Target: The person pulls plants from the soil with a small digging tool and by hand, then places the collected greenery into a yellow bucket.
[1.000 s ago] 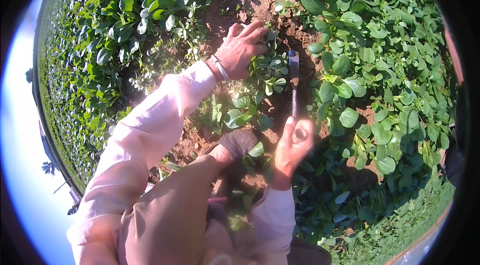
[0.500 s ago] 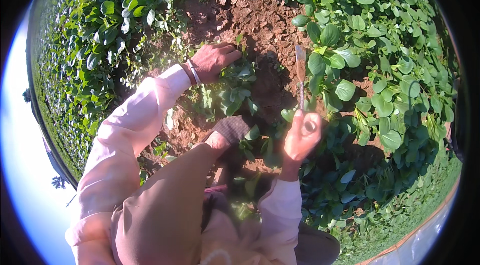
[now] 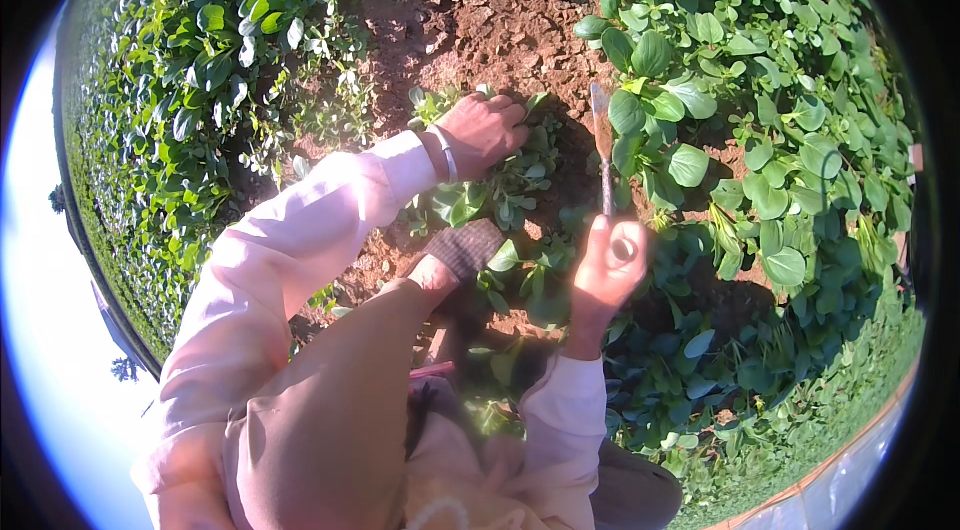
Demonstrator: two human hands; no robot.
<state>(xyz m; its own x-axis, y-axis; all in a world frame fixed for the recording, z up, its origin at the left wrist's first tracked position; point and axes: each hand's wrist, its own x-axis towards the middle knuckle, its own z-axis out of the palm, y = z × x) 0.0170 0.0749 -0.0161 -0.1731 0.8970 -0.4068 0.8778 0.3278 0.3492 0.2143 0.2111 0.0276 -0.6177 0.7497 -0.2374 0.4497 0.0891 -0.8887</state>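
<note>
The right hand (image 3: 609, 258) grips one slim tool (image 3: 606, 170), blade (image 3: 600, 117) pointing ahead; the left hand (image 3: 482, 134) curls over low plants (image 3: 526, 176), its grip hidden from me. Beyond it, I see bare soil (image 3: 475, 25) between two leafy stretches (image 3: 780, 140).

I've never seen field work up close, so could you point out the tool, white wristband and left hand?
Tool (image 3: 604, 147), head view: blade, near the shaft.
White wristband (image 3: 446, 152), head view: middle of the band.
Left hand (image 3: 482, 135), head view: back of the hand.
</note>
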